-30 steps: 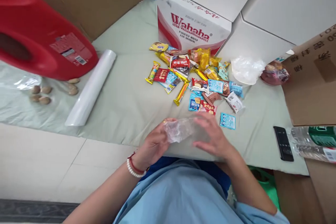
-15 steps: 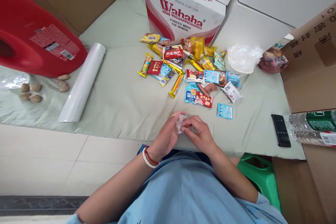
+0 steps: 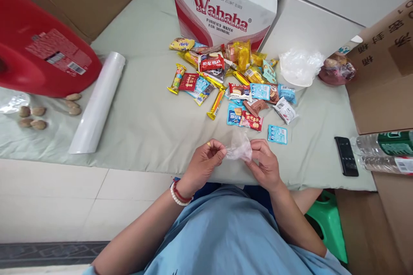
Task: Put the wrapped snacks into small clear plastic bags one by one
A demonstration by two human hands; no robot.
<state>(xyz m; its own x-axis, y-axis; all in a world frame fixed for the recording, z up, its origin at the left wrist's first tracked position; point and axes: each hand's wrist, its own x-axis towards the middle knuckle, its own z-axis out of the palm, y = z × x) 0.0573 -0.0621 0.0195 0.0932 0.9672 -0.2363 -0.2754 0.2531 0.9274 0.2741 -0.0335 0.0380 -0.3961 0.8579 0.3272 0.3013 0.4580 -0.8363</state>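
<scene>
A thin, clear plastic film (image 3: 239, 147), crumpled and partly spread, is stretched between my two hands above the table's front edge. My left hand (image 3: 206, 158) pinches one end of it between thumb and fingers. The other side is gripped by my right hand (image 3: 265, 162), fingers closed on it. Whether it is a bag or a loose sheet I cannot tell. Just beyond the hands lies a pile of wrapped snacks (image 3: 239, 91), with a light-blue packet (image 3: 277, 134) apart at its near right side.
At left are a roll of plastic film (image 3: 97, 103), a red jug (image 3: 48, 51) and several brown nuts (image 3: 38, 124). Behind the snacks stands a Wahaha carton (image 3: 222, 8). A white bowl (image 3: 297, 78) holds clear plastic. A phone (image 3: 346, 156) and bottles (image 3: 383, 144) lie right.
My hands have moved apart, the right one to the right. The film, bunched up small between them before, is now pulled out wider.
</scene>
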